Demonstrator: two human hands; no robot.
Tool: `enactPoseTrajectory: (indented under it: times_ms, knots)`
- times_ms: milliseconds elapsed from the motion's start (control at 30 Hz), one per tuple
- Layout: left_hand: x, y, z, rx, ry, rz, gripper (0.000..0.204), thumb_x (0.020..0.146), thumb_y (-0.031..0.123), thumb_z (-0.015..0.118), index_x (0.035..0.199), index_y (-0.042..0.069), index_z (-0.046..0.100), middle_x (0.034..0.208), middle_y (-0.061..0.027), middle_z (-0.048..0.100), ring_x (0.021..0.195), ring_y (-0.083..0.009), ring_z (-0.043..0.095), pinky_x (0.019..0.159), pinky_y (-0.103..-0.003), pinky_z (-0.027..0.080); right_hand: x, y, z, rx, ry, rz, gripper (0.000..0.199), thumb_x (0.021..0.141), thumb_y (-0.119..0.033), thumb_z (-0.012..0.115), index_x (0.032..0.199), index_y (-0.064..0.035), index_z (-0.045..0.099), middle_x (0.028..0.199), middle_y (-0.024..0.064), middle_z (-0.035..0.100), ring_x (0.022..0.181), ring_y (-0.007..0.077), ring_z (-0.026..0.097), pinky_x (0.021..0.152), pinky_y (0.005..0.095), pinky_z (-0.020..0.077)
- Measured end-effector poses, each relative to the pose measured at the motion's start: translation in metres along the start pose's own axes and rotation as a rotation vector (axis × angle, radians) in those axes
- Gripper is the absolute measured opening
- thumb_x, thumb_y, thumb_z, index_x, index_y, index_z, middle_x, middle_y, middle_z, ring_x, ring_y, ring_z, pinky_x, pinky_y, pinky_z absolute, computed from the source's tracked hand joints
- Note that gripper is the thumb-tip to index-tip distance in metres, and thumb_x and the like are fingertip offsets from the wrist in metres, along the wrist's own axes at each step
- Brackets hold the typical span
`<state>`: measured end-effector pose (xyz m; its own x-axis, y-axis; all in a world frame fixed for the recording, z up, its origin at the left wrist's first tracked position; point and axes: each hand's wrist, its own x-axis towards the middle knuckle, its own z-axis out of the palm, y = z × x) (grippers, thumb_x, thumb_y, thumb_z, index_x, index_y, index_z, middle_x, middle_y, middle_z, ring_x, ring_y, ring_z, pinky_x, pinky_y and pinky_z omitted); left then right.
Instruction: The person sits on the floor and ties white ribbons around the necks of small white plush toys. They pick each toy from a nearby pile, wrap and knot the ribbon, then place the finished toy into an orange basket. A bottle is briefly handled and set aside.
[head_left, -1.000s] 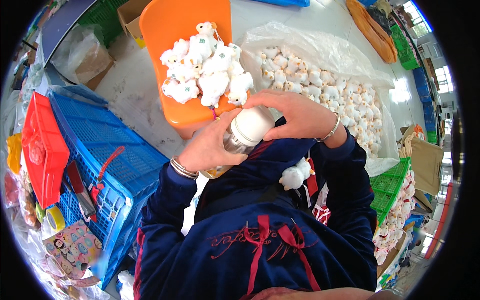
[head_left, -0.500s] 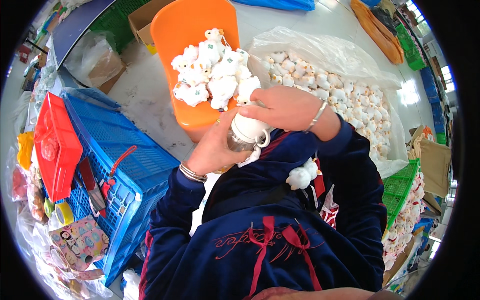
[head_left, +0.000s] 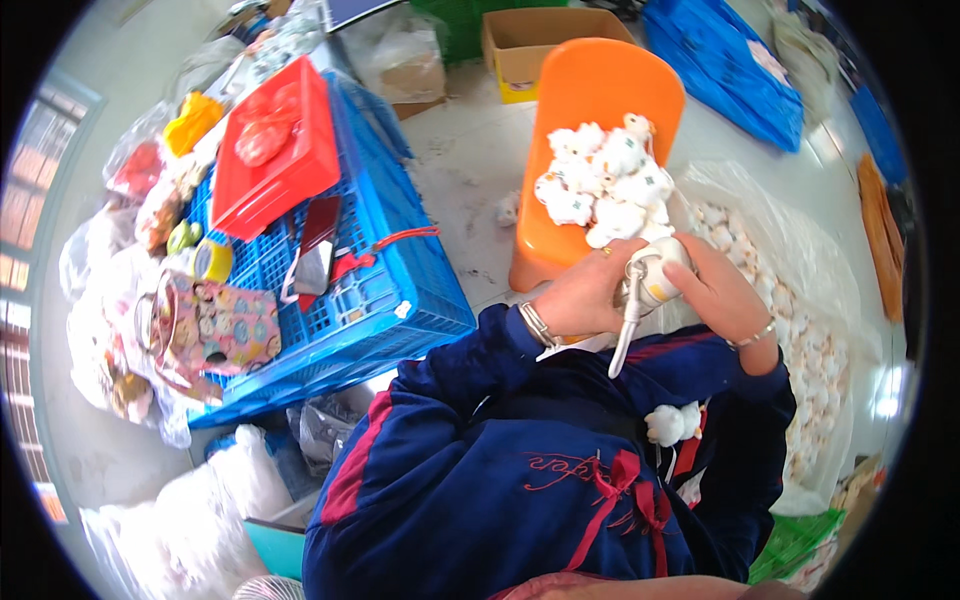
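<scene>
By orange chair (head_left: 612, 78) heaped with plush toys (head_left: 606, 172) | left hand (head_left: 587, 295), right hand (head_left: 722, 290) clasping bottle (head_left: 655, 280) | blue crate (head_left: 425, 288) leftward

A red tray (head_left: 308, 170) rests on a blue crate (head_left: 390, 205), near yellow tape (head_left: 220, 262).

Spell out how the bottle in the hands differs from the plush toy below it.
The bottle is held by the left hand and right hand; the plush toy rests against the dark blue clothing, touched by neither.
The bottle's top looks smooth, while the plush toy looks fluffy.
Both show white.
</scene>
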<state>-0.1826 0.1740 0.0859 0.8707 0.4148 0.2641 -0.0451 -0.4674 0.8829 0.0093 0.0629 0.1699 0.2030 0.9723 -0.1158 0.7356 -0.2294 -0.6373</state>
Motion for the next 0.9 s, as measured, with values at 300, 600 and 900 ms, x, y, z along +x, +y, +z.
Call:
enactPoseTrajectory:
  times_ms: [300, 600, 900]
  knots:
    - [-0.008, 0.01, -0.008, 0.098, 0.079, -0.059, 0.084, 0.067, 0.019, 0.088, 0.134, -0.003, 0.041, 0.116, -0.0275, 0.06, 0.109, -0.0454, 0.061, 0.091, -0.048, 0.052, 0.001, -0.043, 0.002, -0.109, 0.144, -0.005, 0.051, 0.083, -0.033, 0.078, 0.117, 0.0025, 0.064, 0.097, 0.0243, 0.071, 0.089, 0.0387, 0.07, 0.077, 0.0435, 0.0544]
    - [-0.026, 0.035, -0.043, 0.145, 0.215, 0.001, 0.08, 0.073, 0.027, 0.085, 0.133, -0.004, 0.043, 0.113, -0.0276, 0.061, 0.102, -0.0439, 0.064, 0.089, -0.045, 0.054, 0.002, -0.067, 0.009, 0.08, 0.178, -0.122, 0.057, 0.087, -0.037, 0.076, 0.125, 0.0032, 0.061, 0.102, 0.0188, 0.072, 0.081, 0.0283, 0.072, 0.071, 0.037, 0.054]
    - [-0.095, 0.1, -0.217, 0.109, 0.772, 0.221, 0.059, 0.081, 0.007, 0.081, 0.133, 0.001, 0.052, 0.116, -0.0097, 0.068, 0.106, -0.0184, 0.068, 0.09, -0.034, 0.058, -0.019, 0.05, -0.007, 0.307, 0.01, 0.134, 0.038, 0.098, -0.028, 0.065, 0.121, 0.0015, 0.063, 0.094, 0.0044, 0.069, 0.071, 0.0116, 0.065, 0.062, 0.0257, 0.0484]
